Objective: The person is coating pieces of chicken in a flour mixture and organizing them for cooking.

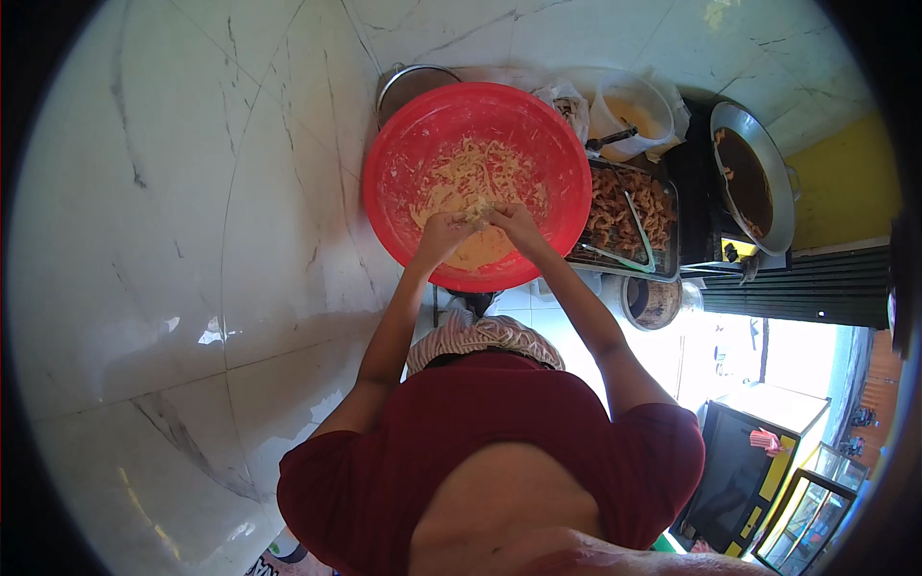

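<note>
My left hand (448, 230) and my right hand (510, 219) meet over the near half of a large red plastic basin (389, 180). Between their fingertips is a small pale, flour-coated piece of food (478, 211), pinched from both sides; what it is made of cannot be made out. Yellowish floured strips (482, 169) lie loosely across the basin floor below. Closer to me, a patch of loose flour mix (475, 252) shows under my wrists. White powder clings to the inner wall.
Right of the basin, a tray of browned fried pieces (627, 205) carries metal tongs (637, 223). Behind it stands a clear plastic tub of yellowish liquid (630, 119). Farther right, a wok (781, 180) with dark oil sits on a stove. A tiled wall (288, 144) is at left.
</note>
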The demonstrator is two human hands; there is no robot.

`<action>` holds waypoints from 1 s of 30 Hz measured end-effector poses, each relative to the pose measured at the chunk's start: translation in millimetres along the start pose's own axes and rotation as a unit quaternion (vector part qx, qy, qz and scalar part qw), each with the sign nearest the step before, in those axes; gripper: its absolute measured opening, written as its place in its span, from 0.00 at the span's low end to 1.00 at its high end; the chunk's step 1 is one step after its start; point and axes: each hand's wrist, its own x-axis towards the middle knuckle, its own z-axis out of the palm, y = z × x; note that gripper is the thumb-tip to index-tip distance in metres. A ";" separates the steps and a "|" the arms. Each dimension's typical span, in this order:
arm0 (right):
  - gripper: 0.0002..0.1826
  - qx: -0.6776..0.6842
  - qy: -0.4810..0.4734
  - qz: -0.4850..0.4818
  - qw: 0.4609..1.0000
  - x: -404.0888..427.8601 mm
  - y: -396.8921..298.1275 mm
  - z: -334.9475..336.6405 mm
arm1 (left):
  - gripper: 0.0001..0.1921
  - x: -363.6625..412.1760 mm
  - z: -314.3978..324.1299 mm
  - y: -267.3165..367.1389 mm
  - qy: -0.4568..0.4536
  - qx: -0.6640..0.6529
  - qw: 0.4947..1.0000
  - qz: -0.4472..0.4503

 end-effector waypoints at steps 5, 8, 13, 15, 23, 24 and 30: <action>0.12 0.047 0.001 -0.029 0.998 -0.1 6.0 7.5 | 0.16 -5.4 -1.8 -13.6 -0.021 -0.053 0.998 0.001; 0.12 0.040 0.042 -0.018 0.998 4.0 16.7 -0.3 | 0.16 -16.5 1.5 0.3 0.040 0.020 0.999 0.017; 0.12 -0.013 0.096 -0.044 0.994 29.1 21.1 -21.7 | 0.18 -34.8 -29.2 -17.4 0.164 0.342 0.920 0.102; 0.12 -0.011 0.129 -0.071 0.989 48.4 19.8 -34.6 | 0.18 -35.1 -32.3 -24.2 0.222 0.340 0.911 0.079; 0.10 -0.523 0.110 -0.144 0.833 98.6 34.9 -28.4 | 0.16 -33.6 -29.6 -36.3 0.283 0.368 0.884 0.059; 0.12 -0.509 0.000 -0.150 0.848 109.4 60.5 -28.3 | 0.16 -31.7 -27.9 -33.7 0.273 0.373 0.885 0.052; 0.18 -0.619 -0.182 -0.140 0.752 75.8 83.9 31.0 | 0.15 -32.4 -28.6 -38.7 0.281 0.377 0.880 0.068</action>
